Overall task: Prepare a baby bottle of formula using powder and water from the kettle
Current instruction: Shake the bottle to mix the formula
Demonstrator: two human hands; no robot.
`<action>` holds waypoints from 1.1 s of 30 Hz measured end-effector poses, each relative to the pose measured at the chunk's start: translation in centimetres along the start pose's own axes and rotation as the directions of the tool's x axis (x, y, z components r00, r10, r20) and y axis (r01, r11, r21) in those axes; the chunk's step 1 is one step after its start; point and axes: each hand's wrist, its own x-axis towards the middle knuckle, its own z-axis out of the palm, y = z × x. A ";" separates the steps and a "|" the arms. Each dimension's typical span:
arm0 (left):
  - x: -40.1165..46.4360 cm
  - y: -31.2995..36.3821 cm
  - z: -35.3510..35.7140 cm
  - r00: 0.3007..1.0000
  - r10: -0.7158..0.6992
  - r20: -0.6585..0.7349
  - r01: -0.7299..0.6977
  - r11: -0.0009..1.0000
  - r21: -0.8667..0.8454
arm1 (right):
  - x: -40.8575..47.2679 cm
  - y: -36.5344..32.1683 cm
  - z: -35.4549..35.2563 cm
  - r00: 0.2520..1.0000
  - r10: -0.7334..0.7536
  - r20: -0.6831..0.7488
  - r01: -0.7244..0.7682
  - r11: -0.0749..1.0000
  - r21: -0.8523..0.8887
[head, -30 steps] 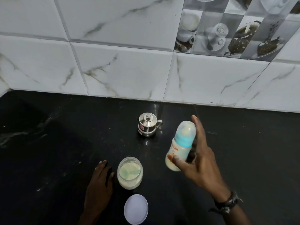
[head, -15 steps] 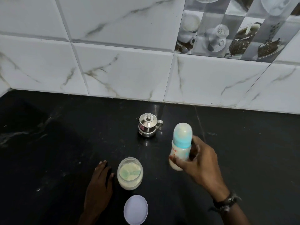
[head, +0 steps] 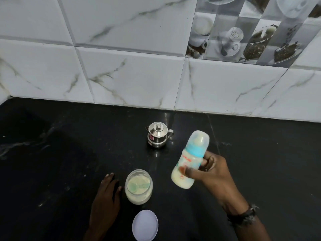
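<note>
The right hand (head: pixel 211 173) was lifted over the black counter (head: pixel 52 162), its fingers and thumb wrapped around the baby bottle (head: pixel 190 159). The bottle was tilted, its capped top pointing up and away toward the wall, its milky bottom nearer the person. The left hand (head: pixel 106 197) lay flat on the counter, fingers close together, holding nothing, just beside the open powder jar (head: pixel 138 186). The jar's 1 white lid (head: pixel 145 225) lay nearer. A small steel kettle (head: pixel 158 134) stood behind.
</note>
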 end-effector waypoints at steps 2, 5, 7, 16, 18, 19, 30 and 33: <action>0.0 0.0 0.0 1.000 -0.006 -0.004 0.006 1.000 -0.002 | 0.0 0.6 0.1 1.000 -0.025 -0.008 0.025 0.998 -0.055; -0.1 -0.3 0.2 1.000 0.005 0.003 -0.005 1.000 0.006 | -0.1 0.0 -0.1 0.996 0.080 0.028 -0.080 0.997 -0.001; 0.0 -0.3 0.2 1.000 0.004 0.001 -0.004 1.000 0.002 | 0.5 0.3 -1.2 0.984 0.065 0.165 -0.055 0.996 -0.066; 0.0 -0.2 0.2 1.000 -0.001 -0.005 0.001 1.000 -0.005 | 0.8 -0.1 -2.9 0.948 0.037 0.316 0.022 0.983 -0.183; 0.0 -0.3 0.2 1.000 0.007 -0.006 -0.007 1.000 -0.010 | 1.0 0.4 -2.9 0.938 0.020 0.345 0.041 0.985 -0.169; 0.0 -0.3 0.2 1.000 0.005 -0.006 -0.005 1.000 -0.010 | 0.9 0.1 -2.7 0.956 0.018 0.292 0.058 0.966 -0.252; 0.0 -0.4 0.3 1.000 0.006 -0.011 -0.007 1.000 -0.018 | 1.2 0.5 -1.9 0.937 0.080 0.341 -0.062 0.996 -0.065; 0.0 -0.4 0.5 1.000 0.014 -0.013 -0.015 1.000 -0.015 | 1.4 0.4 -1.7 0.927 0.111 0.359 -0.085 0.993 -0.088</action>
